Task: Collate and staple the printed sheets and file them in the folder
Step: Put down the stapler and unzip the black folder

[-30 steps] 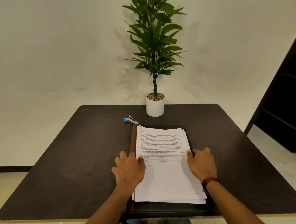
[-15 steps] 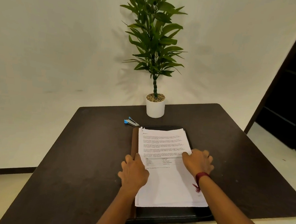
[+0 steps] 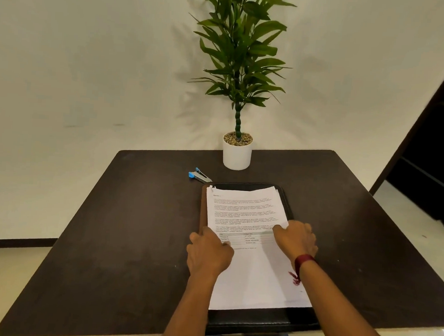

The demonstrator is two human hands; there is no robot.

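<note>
A stack of white printed sheets [image 3: 246, 216] lies on a closed dark folder [image 3: 247, 324] near the table's front edge. My left hand [image 3: 208, 252] rests on the stack's left edge, fingers bent over it. My right hand [image 3: 295, 240] presses on the stack's right edge, fingers curled at the sheets' side; whether it pinches any sheet I cannot tell. A red band circles the right wrist. A small blue and silver stapler [image 3: 199, 176] lies on the table just beyond the folder's far left corner, apart from both hands.
A potted green plant in a white pot [image 3: 236, 154] stands at the table's far edge, behind the folder. The dark square table [image 3: 113, 226] has bare surface left and right of the folder. A dark doorway [image 3: 434, 160] is at the right.
Both hands slid inward onto the stack's edges, the right one moving left and slightly farther away. The view has also shifted a little.
</note>
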